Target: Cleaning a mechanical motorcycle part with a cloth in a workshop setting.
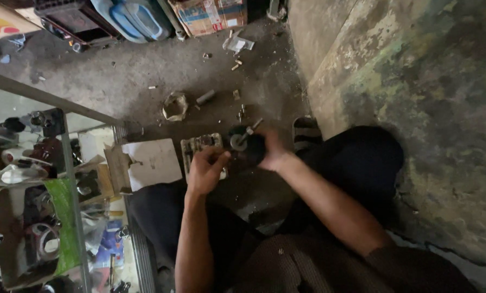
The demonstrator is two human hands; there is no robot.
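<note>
Near the centre of the frame the right hand (273,153) grips a dark round part (247,145), its fingers wrapped around the far side; a pale metal disc with a short shaft shows on the part's upper face. Just left of it, the left hand (206,171) has its fingers curled closed, the fingertips pinched next to the part's lower edge; what they pinch is too small to tell. Under the left hand lies a grey ribbed tray (198,146) on the dusty concrete floor (140,81). A piece of cardboard (153,161) lies left of the tray. A blue plastic can (137,19) stands at the upper left
</note>
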